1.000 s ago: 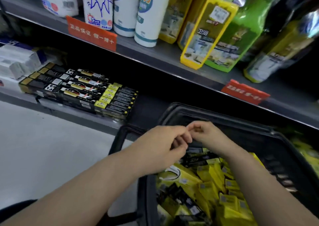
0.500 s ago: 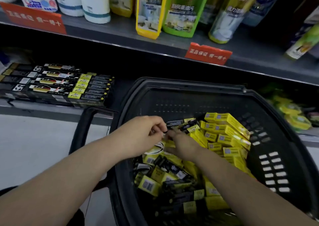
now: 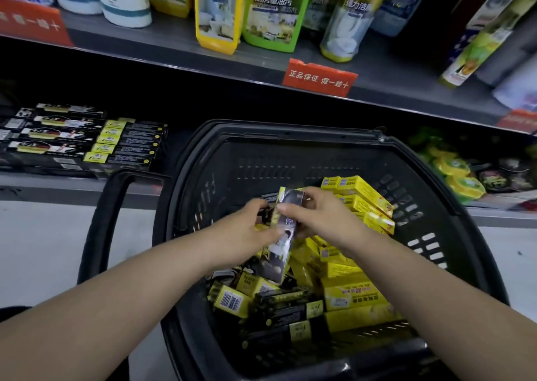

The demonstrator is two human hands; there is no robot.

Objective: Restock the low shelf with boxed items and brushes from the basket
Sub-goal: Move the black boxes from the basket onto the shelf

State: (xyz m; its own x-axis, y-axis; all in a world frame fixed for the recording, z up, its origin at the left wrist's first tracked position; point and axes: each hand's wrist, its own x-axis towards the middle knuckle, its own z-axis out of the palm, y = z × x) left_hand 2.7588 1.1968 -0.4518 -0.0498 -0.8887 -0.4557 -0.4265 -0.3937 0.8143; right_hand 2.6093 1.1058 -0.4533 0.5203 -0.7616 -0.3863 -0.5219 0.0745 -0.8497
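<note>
A black plastic basket (image 3: pixel 453 252) stands on the floor before the low shelf (image 3: pixel 58 181), full of yellow boxes (image 3: pixel 356 296) and long black boxes (image 3: pixel 287 311). Over the basket's middle, my right hand (image 3: pixel 322 217) grips the upper end of a long black-and-yellow box (image 3: pixel 280 249), which is tilted nearly upright above the pile. My left hand (image 3: pixel 247 232) touches the same box from the left, its fingers partly hidden behind it. On the low shelf at the left lie rows of black boxes with yellow ends (image 3: pixel 87 139).
The basket's black handle (image 3: pixel 101 223) lies folded out to the left over the pale floor. Round yellow-green packs (image 3: pixel 459 174) sit on the low shelf at the right. The shelf above holds cleaner bottles (image 3: pixel 270 11) and red price tags (image 3: pixel 319 76).
Both hands were down among the boxes in the basket; now they have come up with one long black-and-yellow box, tipped upright. The view has tilted slightly downward.
</note>
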